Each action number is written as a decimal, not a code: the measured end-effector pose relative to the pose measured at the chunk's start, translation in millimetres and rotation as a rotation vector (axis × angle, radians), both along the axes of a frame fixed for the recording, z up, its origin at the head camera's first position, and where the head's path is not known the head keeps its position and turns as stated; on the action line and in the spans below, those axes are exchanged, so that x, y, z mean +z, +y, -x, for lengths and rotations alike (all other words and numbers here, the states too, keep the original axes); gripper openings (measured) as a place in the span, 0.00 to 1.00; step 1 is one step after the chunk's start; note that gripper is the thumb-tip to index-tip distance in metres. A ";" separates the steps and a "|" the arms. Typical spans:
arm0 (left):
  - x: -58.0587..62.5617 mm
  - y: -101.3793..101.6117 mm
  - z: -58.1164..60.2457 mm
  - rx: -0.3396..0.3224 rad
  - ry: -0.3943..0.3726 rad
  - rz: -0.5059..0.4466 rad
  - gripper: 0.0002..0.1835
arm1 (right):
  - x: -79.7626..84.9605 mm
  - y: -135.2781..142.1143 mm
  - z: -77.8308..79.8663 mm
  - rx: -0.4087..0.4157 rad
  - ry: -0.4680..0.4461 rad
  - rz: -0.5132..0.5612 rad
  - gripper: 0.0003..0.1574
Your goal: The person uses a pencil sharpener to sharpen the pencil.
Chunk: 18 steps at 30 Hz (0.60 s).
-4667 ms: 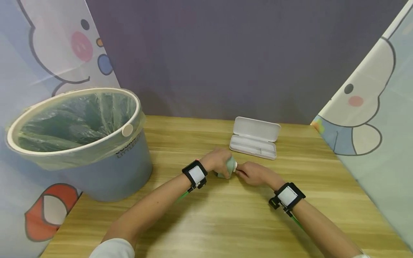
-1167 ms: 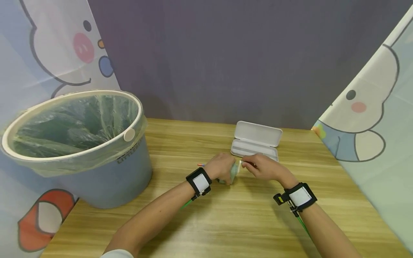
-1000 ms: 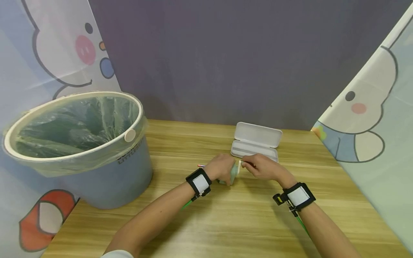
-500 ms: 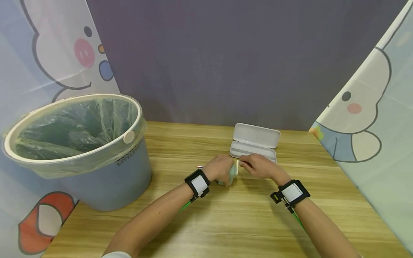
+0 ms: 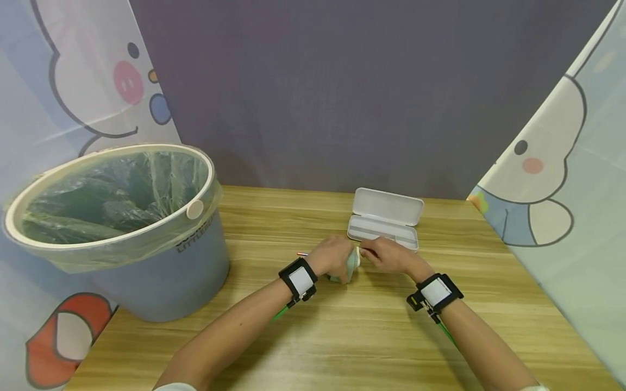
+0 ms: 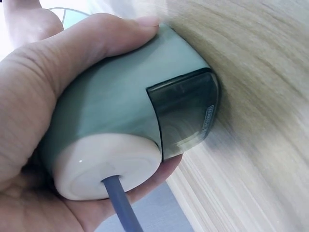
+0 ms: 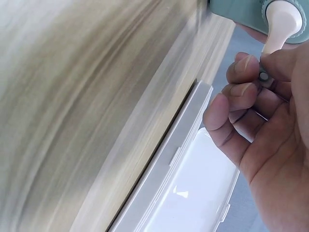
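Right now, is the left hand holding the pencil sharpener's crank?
No: the right hand pinches the white crank, while the left hand grips the green pencil sharpener itself.

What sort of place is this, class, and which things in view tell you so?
Probably a screened-off desk area, perhaps a staged study corner: a wood-grain table, cartoon panels on both sides, and a pencil sharpener near an open pencil case.

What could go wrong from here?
The green plastic sharpener, gripped by the left hand alone, might twist if the right hand pushes its white plastic crank. The slim bluish pencil juts past the left hand and could be bumped. The open white rectangular case lies close beyond the right hand; a wide swing might knock it.
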<state>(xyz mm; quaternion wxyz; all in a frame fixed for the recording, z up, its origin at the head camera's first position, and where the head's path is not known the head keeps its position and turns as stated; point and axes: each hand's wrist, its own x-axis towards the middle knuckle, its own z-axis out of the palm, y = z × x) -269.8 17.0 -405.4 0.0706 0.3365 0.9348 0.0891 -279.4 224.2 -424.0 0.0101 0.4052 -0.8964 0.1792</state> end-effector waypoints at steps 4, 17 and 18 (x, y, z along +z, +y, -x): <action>-1.4 -0.9 0.9 -0.005 0.003 -0.006 0.23 | -2.2 -0.4 -0.9 0.017 -0.003 -0.005 0.14; -2.4 -1.9 2.0 -0.011 0.017 -0.018 0.21 | -17.1 -4.3 -13.3 0.028 -0.085 -0.065 0.12; -3.4 -2.6 1.7 -0.008 0.016 -0.022 0.21 | -18.4 -5.1 -14.4 0.032 -0.089 -0.056 0.12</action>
